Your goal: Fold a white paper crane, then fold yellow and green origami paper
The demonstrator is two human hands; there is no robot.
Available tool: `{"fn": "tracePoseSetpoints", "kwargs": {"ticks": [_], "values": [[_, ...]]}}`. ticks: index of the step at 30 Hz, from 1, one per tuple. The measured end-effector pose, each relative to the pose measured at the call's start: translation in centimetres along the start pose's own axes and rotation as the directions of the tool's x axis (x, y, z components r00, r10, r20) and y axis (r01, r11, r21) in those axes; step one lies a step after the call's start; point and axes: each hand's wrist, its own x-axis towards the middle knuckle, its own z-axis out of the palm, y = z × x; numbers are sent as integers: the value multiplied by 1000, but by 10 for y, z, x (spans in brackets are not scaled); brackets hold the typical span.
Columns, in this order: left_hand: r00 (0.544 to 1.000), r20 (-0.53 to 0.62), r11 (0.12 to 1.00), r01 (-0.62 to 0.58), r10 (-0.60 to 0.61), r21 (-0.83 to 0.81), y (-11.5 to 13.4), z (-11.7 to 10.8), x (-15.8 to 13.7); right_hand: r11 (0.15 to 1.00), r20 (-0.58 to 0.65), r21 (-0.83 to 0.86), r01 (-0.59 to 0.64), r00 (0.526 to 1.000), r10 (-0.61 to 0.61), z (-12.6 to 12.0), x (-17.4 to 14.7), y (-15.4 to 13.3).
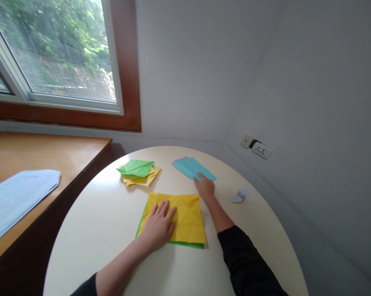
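My left hand (160, 226) lies flat with spread fingers on a creased yellow sheet of paper (188, 218). A green sheet (188, 245) shows from beneath it at the left and near edges. Farther off, my right hand (205, 187) rests its fingertips on the near edge of a folded light blue paper (190, 166), thumb and fingers slightly apart. A sliver of purple paper (179, 159) shows along the blue one's far left edge. The palm side of my right hand is hidden.
Green folded paper (136, 167) lies over yellow pieces (142, 180) at the round white table's (89, 230) back left. A small whitish folded paper (240, 195) lies to the right. Left stands a wooden desk (77, 144) with white sheets (25, 193). Wall sockets (261, 149) are beyond.
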Motion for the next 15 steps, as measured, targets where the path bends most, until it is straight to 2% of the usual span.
{"fn": "tracePoseSetpoints", "kwargs": {"ticks": [4,11,15], "values": [[1000,-30,1000,-2,2,-11,-2,4,1,1000,-2,18,4,1000,-4,-1,-2,1],[1000,-16,1000,0,0,-31,-2,2,0,991,17,74,114,993,-116,3,-15,-3],[999,-39,999,-6,5,-39,-2,0,1,987,33,84,134,990,-137,4,-20,-5]]}}
